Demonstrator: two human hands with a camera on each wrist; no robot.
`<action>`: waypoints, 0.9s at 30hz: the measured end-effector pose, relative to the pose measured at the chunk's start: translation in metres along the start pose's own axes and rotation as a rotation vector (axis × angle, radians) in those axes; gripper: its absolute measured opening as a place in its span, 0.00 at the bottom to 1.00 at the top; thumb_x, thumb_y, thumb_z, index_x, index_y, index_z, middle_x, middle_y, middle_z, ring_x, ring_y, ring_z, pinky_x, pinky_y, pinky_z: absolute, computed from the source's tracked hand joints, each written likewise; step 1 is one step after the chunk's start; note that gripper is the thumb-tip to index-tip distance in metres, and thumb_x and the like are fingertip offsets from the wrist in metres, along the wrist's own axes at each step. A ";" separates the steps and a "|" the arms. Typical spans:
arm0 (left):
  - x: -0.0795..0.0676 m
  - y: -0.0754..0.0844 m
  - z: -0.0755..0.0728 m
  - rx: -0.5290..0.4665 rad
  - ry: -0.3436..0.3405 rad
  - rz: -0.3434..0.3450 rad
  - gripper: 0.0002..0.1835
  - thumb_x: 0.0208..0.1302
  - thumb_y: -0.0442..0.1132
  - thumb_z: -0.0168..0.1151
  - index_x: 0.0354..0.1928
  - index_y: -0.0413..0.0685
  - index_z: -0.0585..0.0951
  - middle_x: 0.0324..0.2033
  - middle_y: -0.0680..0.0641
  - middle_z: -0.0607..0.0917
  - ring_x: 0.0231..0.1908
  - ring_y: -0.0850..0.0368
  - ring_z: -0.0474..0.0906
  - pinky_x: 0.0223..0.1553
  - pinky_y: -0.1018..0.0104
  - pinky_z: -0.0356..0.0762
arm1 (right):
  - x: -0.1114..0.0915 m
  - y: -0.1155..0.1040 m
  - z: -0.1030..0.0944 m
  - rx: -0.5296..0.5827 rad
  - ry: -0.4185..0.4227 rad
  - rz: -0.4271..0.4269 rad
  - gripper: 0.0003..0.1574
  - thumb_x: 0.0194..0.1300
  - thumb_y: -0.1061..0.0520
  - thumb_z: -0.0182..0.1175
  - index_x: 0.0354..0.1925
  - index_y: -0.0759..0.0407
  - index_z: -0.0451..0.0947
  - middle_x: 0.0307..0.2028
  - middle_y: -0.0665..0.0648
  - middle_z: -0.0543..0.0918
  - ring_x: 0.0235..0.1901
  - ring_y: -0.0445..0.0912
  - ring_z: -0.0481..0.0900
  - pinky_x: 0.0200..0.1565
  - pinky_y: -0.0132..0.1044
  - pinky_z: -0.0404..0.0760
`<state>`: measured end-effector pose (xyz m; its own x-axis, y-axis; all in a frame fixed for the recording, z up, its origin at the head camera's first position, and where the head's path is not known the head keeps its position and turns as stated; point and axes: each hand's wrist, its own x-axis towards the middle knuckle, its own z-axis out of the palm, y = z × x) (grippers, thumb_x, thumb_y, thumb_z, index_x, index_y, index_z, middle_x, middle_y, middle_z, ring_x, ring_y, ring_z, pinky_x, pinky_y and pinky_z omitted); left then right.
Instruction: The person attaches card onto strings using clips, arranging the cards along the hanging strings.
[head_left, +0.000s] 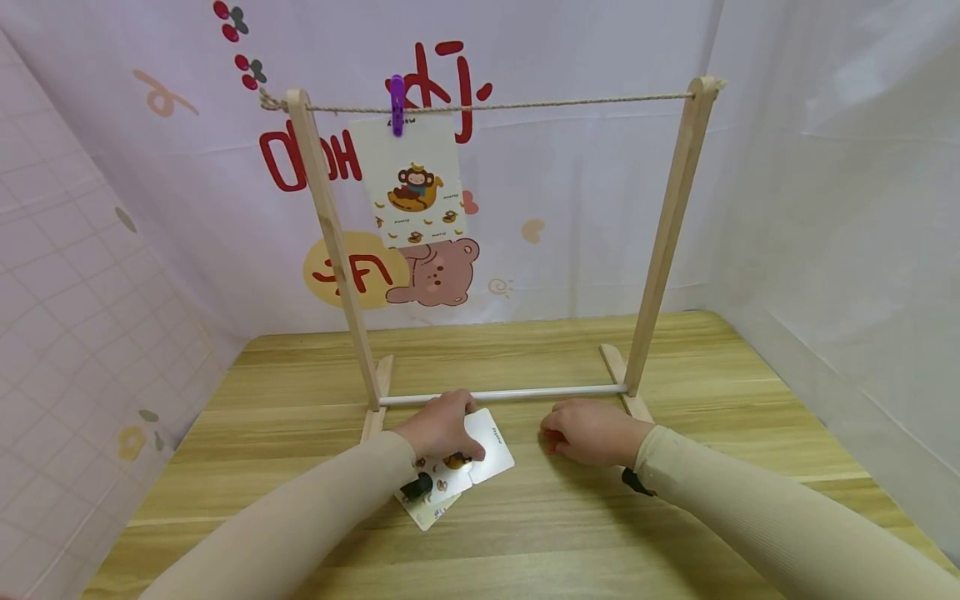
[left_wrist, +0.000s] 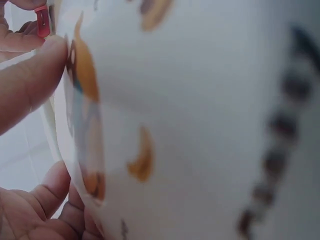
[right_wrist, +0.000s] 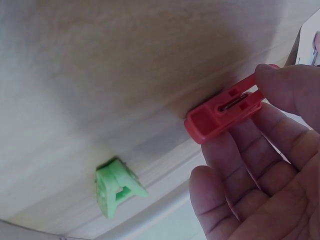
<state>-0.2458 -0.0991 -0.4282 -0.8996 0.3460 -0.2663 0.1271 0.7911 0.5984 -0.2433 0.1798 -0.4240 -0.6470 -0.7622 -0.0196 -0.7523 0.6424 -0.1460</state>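
Observation:
My left hand [head_left: 442, 427] grips a white card [head_left: 491, 450] with a monkey-and-banana print, low over the table on the left. In the left wrist view its thumb [left_wrist: 32, 82] presses one face of the card [left_wrist: 190, 120] while the other fingers lie behind. A yellowish card [head_left: 427, 515] shows partly beneath it. My right hand [head_left: 596, 433] is at the table just right of the card. It pinches a red clothespin [right_wrist: 220, 115] between thumb and fingers, seen in the right wrist view. A green clothespin [right_wrist: 117, 185] lies on the table close by.
A wooden frame [head_left: 671, 225] stands behind my hands, with a rope [head_left: 555, 104] across its top and a white rod [head_left: 540, 392] low down. A purple clothespin [head_left: 397, 104] holds another monkey card [head_left: 412, 183] on the rope's left part. Printed cloth hangs behind.

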 end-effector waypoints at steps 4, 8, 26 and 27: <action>-0.002 -0.001 -0.002 -0.069 -0.042 -0.011 0.35 0.56 0.44 0.82 0.61 0.45 0.72 0.44 0.46 0.80 0.36 0.52 0.79 0.33 0.58 0.79 | 0.000 -0.002 -0.001 0.004 0.006 0.014 0.13 0.63 0.63 0.70 0.30 0.49 0.77 0.27 0.43 0.74 0.29 0.36 0.68 0.36 0.32 0.73; -0.004 0.000 -0.003 -0.117 -0.068 -0.019 0.33 0.58 0.42 0.80 0.60 0.48 0.71 0.40 0.46 0.82 0.32 0.52 0.80 0.30 0.58 0.79 | -0.001 -0.003 -0.002 0.008 0.018 0.026 0.11 0.65 0.63 0.70 0.31 0.51 0.78 0.29 0.45 0.76 0.29 0.37 0.70 0.36 0.32 0.75; -0.004 0.004 -0.005 -0.090 -0.039 0.035 0.24 0.74 0.46 0.66 0.67 0.50 0.76 0.45 0.48 0.81 0.30 0.56 0.81 0.35 0.60 0.78 | -0.002 -0.003 -0.006 -0.015 0.043 0.007 0.14 0.60 0.66 0.67 0.29 0.51 0.73 0.27 0.45 0.69 0.28 0.38 0.65 0.35 0.32 0.70; -0.004 0.004 -0.005 -0.093 -0.038 0.037 0.23 0.75 0.46 0.65 0.66 0.50 0.76 0.45 0.47 0.81 0.29 0.56 0.81 0.34 0.60 0.79 | -0.002 -0.003 -0.006 -0.016 0.046 0.004 0.14 0.60 0.65 0.67 0.28 0.51 0.72 0.27 0.45 0.68 0.28 0.38 0.65 0.34 0.32 0.69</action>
<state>-0.2440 -0.1000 -0.4207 -0.8783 0.3942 -0.2707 0.1187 0.7282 0.6750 -0.2406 0.1796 -0.4176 -0.6550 -0.7552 0.0256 -0.7511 0.6471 -0.1304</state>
